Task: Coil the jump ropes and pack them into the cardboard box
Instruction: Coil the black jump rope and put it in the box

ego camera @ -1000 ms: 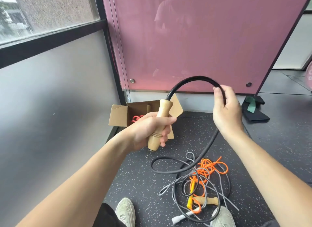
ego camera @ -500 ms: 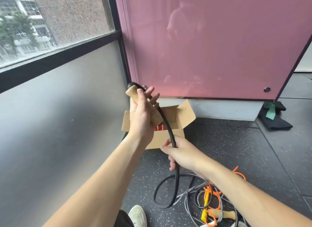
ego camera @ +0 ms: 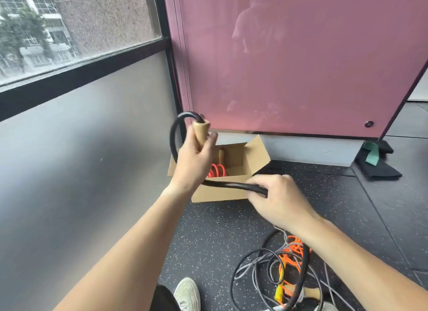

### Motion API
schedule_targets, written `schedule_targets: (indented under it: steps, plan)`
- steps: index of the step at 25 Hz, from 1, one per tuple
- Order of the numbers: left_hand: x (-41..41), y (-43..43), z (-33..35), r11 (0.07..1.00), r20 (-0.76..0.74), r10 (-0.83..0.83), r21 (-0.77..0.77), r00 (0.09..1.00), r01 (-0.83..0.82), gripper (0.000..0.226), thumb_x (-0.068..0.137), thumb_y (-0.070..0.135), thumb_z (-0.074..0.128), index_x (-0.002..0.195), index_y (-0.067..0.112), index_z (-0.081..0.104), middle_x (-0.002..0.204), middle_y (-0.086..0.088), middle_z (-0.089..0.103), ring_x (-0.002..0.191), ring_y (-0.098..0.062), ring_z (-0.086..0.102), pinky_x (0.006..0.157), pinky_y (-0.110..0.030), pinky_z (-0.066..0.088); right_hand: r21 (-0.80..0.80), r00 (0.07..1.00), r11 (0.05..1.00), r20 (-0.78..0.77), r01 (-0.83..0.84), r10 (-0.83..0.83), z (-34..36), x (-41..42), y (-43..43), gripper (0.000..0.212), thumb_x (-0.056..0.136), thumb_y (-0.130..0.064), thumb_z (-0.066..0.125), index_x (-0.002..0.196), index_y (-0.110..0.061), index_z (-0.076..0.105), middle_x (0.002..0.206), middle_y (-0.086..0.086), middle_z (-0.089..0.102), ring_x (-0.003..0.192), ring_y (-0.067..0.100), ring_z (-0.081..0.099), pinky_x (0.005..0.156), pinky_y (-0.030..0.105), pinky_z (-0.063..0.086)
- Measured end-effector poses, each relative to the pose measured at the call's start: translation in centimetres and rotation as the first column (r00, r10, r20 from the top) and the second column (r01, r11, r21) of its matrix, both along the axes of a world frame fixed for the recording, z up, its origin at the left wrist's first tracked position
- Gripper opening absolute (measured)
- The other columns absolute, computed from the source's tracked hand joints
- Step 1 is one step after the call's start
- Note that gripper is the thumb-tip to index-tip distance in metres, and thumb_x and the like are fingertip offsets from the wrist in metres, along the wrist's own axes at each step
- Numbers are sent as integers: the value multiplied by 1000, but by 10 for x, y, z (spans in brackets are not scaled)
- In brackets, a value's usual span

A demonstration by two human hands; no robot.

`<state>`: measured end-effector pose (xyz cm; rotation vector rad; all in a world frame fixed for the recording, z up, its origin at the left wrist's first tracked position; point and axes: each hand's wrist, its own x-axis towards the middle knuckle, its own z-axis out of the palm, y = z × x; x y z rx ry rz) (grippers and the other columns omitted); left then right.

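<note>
Head view: one black rope (ego camera: 231, 185) is held before one cardboard box (ego camera: 220, 193) on the speckled floor (ego camera: 208, 241), wooden handle (ego camera: 201, 131) clasped in the left grip (ego camera: 193, 159), its length grasped in the right grip (ego camera: 278, 199), a pink panel (ego camera: 301, 67) behind

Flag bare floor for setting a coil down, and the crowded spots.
Free: speckled floor between the cardboard box and the rope tangle, ahead of the shoe; also floor right of the box up to the black partition foot. Crowded: the tangle itself; the box already holds a red rope.
</note>
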<state>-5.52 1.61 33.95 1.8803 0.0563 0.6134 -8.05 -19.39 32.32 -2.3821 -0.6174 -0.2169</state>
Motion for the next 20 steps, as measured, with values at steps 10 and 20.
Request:
schedule_targets:
  steps: [10,20]
  plan:
    - [-38,-52,17,672,-715,-662,-436,223,599,82,82,89,22,93,16,55,60,-3,40,45,-18,42,50,-27,45,149,897,927,240,345,-372,26,34,-50,22,67,-29,84,60,-20,66,47,-6,57,55,25,55,53,30,45]
    - [-52,-63,37,40,35,-989,-867,142,497,63,83,80,45,86,17,49,56,2,37,39,-11,37,43,-22,35,161,950,941,-142,299,-278,2,35,-20,27,77,-22,48,60,-1,50,57,15,58,57,35,49,48,34,34]
